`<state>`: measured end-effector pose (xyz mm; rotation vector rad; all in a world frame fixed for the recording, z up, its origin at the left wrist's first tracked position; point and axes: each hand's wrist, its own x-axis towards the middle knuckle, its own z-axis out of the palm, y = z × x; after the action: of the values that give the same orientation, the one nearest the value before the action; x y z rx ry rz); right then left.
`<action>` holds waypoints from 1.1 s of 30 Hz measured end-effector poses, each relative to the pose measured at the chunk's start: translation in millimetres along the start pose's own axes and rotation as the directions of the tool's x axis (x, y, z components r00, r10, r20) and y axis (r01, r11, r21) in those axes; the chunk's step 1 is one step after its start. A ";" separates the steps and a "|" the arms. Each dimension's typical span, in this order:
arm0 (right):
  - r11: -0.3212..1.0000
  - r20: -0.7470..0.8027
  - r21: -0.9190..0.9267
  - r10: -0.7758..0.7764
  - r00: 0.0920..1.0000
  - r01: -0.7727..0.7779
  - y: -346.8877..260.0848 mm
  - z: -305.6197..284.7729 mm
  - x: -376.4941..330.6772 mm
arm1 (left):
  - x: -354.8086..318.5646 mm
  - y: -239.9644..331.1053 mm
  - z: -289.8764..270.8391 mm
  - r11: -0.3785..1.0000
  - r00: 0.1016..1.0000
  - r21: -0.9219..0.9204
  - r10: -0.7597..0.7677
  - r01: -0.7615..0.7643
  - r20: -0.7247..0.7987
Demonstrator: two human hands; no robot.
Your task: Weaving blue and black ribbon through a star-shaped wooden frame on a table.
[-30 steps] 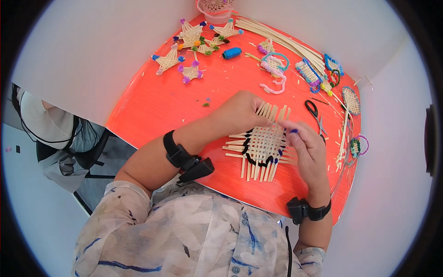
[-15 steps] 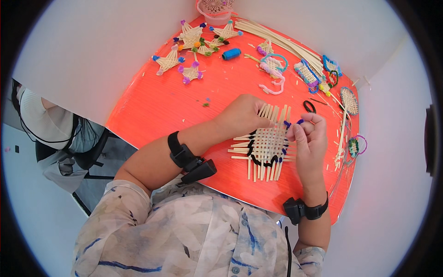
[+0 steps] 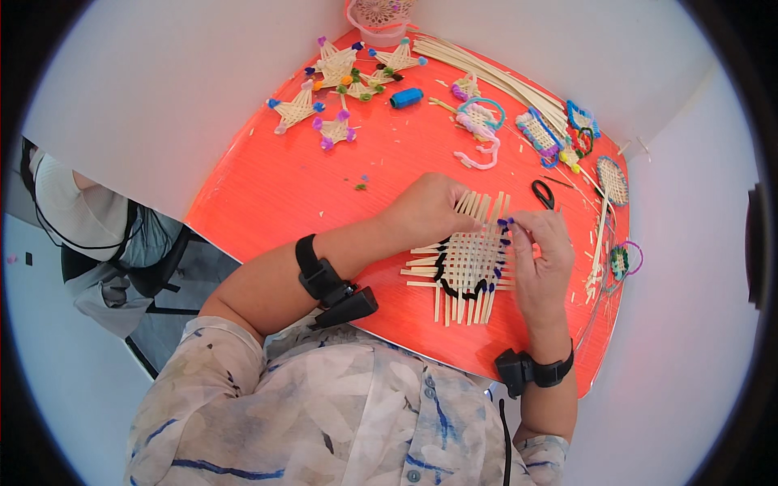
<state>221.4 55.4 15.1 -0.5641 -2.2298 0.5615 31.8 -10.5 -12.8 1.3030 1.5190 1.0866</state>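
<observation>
Weaving step: threading a dark pipe cleaner point(image 3: 447, 275) around the border of a woven straw mat point(image 3: 470, 261), judged from the fingers at its edge.
Left hand point(image 3: 429, 209): lying flat and closed over the far-left corner of the mat, pressing it on the orange table point(image 3: 324, 186); fingers together, not pinching anything visible.
Right hand point(image 3: 541, 259): thumb and fingertips pressed together at the far-right edge, apparently pinching the purple-blue end of the cleaner; exact contact too small to tell.
Place of the mat: between both hands, flat on the table, close to the near edge.
Advice for the step: keeping the left palm firm so the strips do not slide; pulling the cleaner gently, close to the edge, one strip at a time; avoiding a hard tug, which could open the weave.
Direction and long axis: long strips running from near the body away, leaning slightly to the right; short cross strips sticking out toward the left forearm.
Beyond the grip: black scissors point(image 3: 543, 193) just past the right fingers; straw stars point(image 3: 336, 77) and a blue spool point(image 3: 406, 98) well apart, far side.
</observation>
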 end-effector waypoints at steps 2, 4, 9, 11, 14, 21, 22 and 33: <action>0.998 0.002 0.068 0.012 1.000 -0.012 -1.4 3.0 -0.6 | 1.1 -5.1 0.6 1.000 0.999 -0.008 0.009 -0.009 -0.032; 0.832 -0.014 0.432 0.393 0.919 -0.349 -6.8 7.7 -3.9 | 1.5 -6.7 0.3 1.000 0.998 -0.015 0.018 -0.019 -0.063; 0.975 0.017 0.153 0.157 0.987 -0.158 -0.9 -0.3 -2.1 | -0.4 -2.5 -2.7 1.000 0.999 0.028 -0.003 0.004 -0.037; 0.993 0.036 0.044 0.106 0.994 -0.107 -0.8 -1.0 -0.7 | -0.8 -2.4 -2.9 1.000 0.999 0.028 -0.003 0.004 -0.037; 0.993 0.080 -0.114 0.003 0.997 0.007 3.2 1.1 -2.1 | -1.2 0.0 -2.1 1.000 0.999 0.026 0.002 -0.001 -0.035; 0.909 0.078 -0.412 -0.040 0.996 0.069 -6.2 6.5 -1.4 | -4.9 9.3 -2.0 0.995 0.998 0.100 0.005 0.002 -0.064; 0.893 0.087 -0.445 -0.027 0.996 0.063 -8.1 7.3 -1.0 | -5.2 8.3 -1.2 0.995 0.998 0.099 0.005 0.002 -0.065; 0.858 0.097 -0.513 0.031 0.995 0.023 -12.5 8.4 -1.5 | -10.0 15.2 2.3 0.977 0.992 0.203 0.085 -0.065 -0.089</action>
<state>213.2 42.6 15.9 -0.8224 -2.4836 -0.0248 39.1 -18.9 1.8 1.4727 1.6996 1.0801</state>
